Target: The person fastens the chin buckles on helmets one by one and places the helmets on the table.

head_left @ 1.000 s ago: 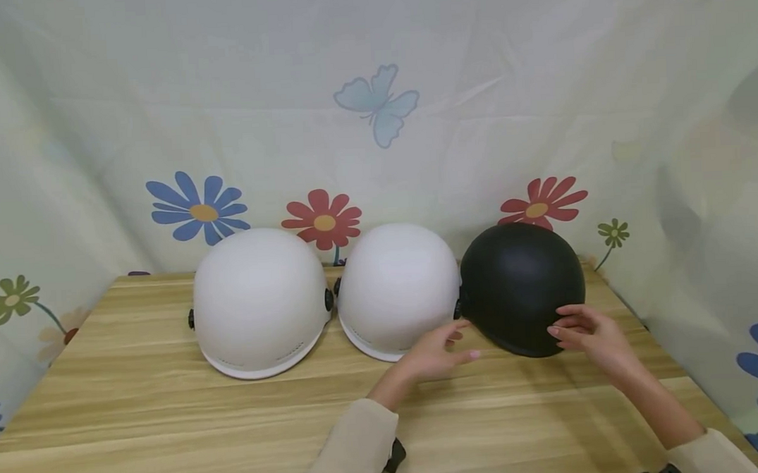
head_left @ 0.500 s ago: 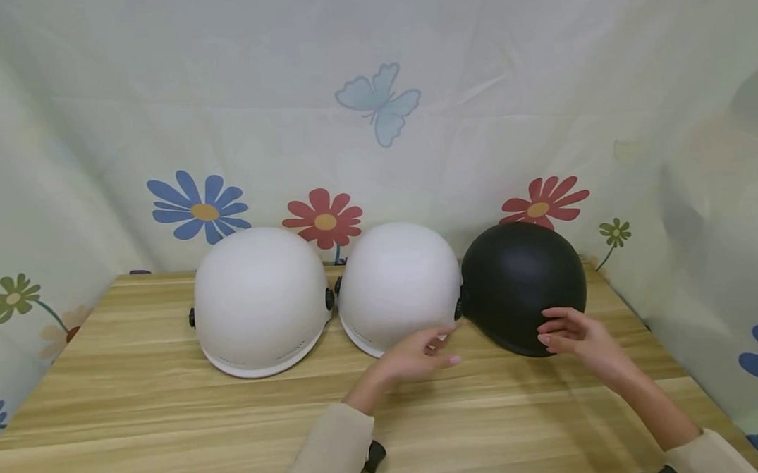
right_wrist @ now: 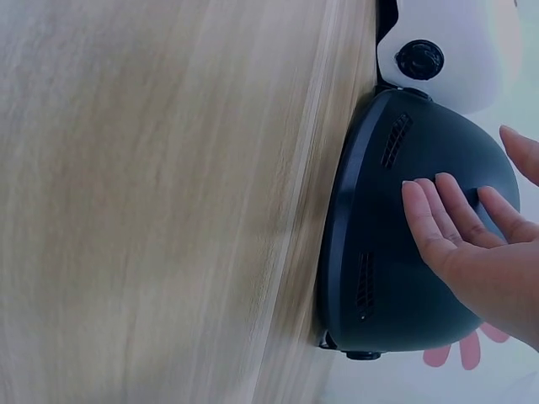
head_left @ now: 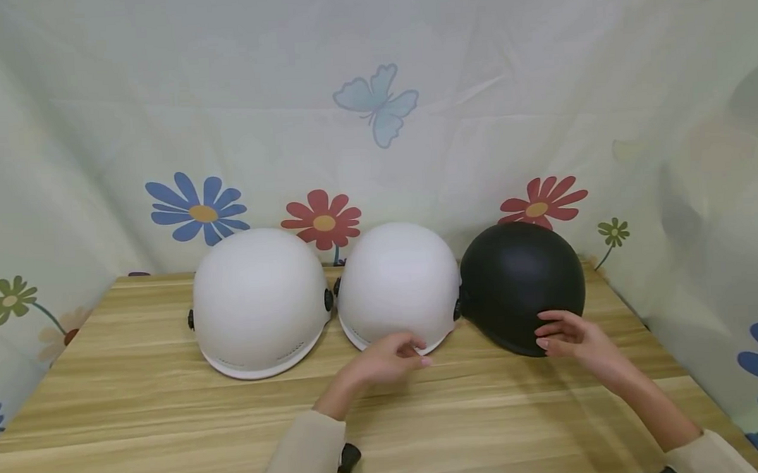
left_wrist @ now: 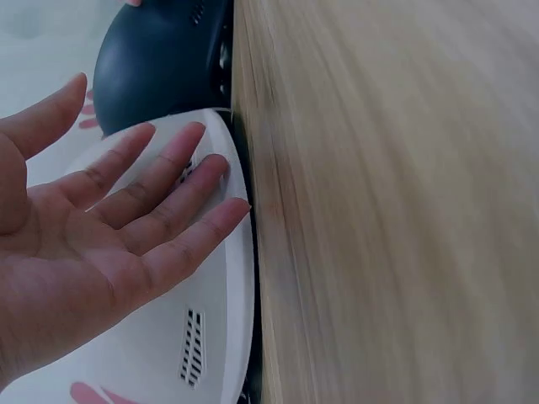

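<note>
Three helmets stand in a row on the wooden table: a larger white helmet (head_left: 257, 302) at left, a second white helmet (head_left: 397, 285) in the middle, and a matte black helmet (head_left: 517, 280) at right. My left hand (head_left: 384, 360) hovers before the middle helmet's front rim, holding nothing. Its fingers spread loosely in front of the vented white shell in the left wrist view. Before the black helmet's right front side is my right hand (head_left: 580, 344), fingers relaxed and slightly bent. Whether its fingertips touch the black shell I cannot tell.
Bare wood of the table (head_left: 190, 428) stretches in front of the helmets. Behind and at both sides hangs a pale cloth (head_left: 505, 62) printed with flowers and butterflies. Black round knobs (right_wrist: 419, 60) sit on the helmets' sides, between neighbours.
My left hand has moved left, from the gap near the black helmet to the front of the middle white one. My right hand has shifted slightly left. The helmets have stayed put.
</note>
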Demonstrator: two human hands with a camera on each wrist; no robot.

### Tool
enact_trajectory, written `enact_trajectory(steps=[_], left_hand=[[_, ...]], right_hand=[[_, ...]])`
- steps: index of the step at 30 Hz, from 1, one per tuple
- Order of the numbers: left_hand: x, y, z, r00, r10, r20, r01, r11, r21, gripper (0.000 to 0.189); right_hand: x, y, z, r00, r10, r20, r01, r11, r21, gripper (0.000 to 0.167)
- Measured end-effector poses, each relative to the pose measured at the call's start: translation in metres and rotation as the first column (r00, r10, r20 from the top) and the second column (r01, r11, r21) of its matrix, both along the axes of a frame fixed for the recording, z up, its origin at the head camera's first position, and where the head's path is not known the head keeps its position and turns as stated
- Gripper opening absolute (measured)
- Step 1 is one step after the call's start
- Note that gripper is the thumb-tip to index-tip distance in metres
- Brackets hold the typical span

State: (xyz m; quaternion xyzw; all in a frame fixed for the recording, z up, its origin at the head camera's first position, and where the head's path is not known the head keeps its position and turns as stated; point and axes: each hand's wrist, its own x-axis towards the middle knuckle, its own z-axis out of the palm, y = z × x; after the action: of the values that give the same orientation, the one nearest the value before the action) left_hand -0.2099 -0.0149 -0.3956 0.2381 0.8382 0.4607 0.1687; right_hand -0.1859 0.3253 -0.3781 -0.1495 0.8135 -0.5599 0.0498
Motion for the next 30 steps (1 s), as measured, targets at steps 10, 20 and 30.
enact_trajectory(steps=[10,20,30], left_hand=[[-0.005,-0.037,0.002,0.998,0.059,0.003,-0.059,0.998,0.031,0.021],[-0.006,-0.064,0.006,0.962,0.273,0.009,-0.272,0.961,-0.047,0.017],[-0.013,-0.080,-0.002,0.929,0.366,0.055,-0.368,0.929,0.032,0.038]], right_hand=[[0.001,-0.003,0.001,1.000,-0.022,0.007,0.022,0.999,0.035,0.046],[0.000,-0.005,0.000,0.999,-0.018,0.036,0.015,0.997,0.077,0.048],[-0.004,-0.011,-0.004,0.999,0.018,0.049,-0.021,0.998,0.062,0.049]])
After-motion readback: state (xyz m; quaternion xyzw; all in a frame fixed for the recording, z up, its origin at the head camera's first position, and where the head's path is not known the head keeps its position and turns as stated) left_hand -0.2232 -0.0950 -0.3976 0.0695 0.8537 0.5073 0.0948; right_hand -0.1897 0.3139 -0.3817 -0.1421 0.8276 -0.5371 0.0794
